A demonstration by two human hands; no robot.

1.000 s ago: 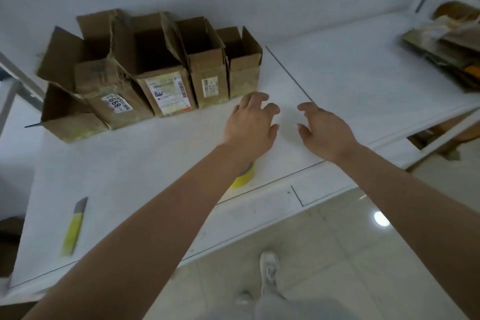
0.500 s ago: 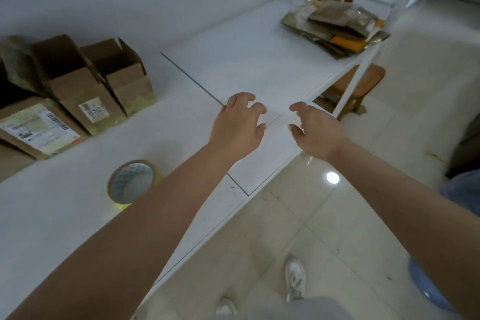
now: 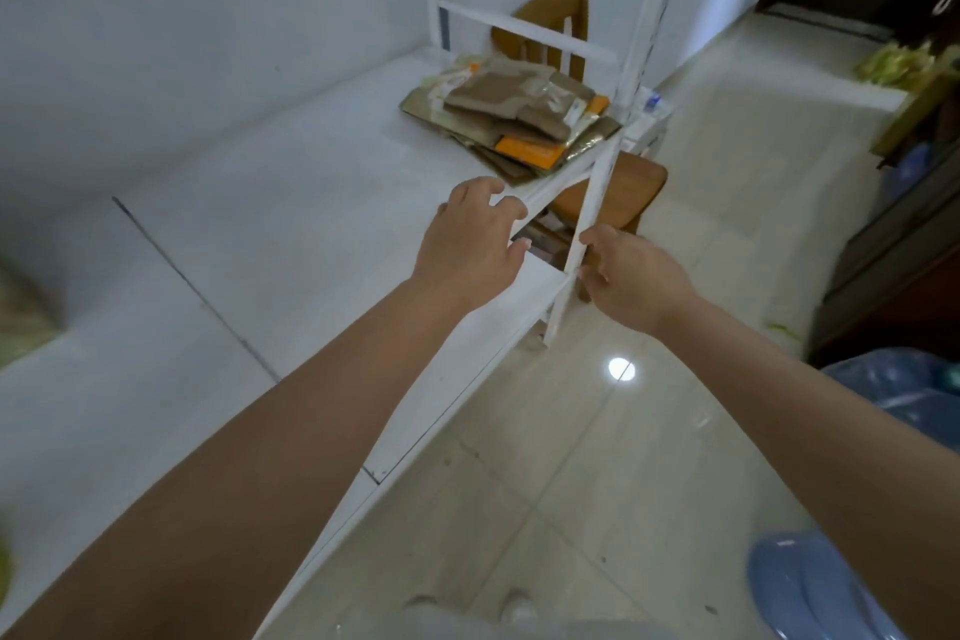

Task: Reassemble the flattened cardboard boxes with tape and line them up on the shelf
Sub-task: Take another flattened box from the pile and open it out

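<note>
**A:** status?

**B:** View has swung right since half a second ago. The assembled boxes and the tape roll, which sat at the left then, are out of frame now; only a blurred brownish patch shows at the left edge, can't tell what it is.

**A:** hands?

**B:** My left hand (image 3: 470, 237) is out over the front of the white shelf (image 3: 270, 244), fingers loosely curled, holding nothing. My right hand (image 3: 631, 278) is beside it, just off the shelf's front edge, fingers relaxed, also empty. The two are apart, with the white upright post (image 3: 589, 218) showing between them. Same pose as before, both arms extended.

**A:** flat boxes?

**B:** The stack of flattened cardboard (image 3: 511, 117) lies at the far right end of the shelf, by the corner post. It's nearer the centre of view than it was. Hands are short of it, no contact.

**A:** anything else?

**B:** A wooden chair (image 3: 610, 195) stands behind the shelf end. Blue water bottles (image 3: 810, 587) are on the tiled floor (image 3: 571, 483) at lower right.
</note>
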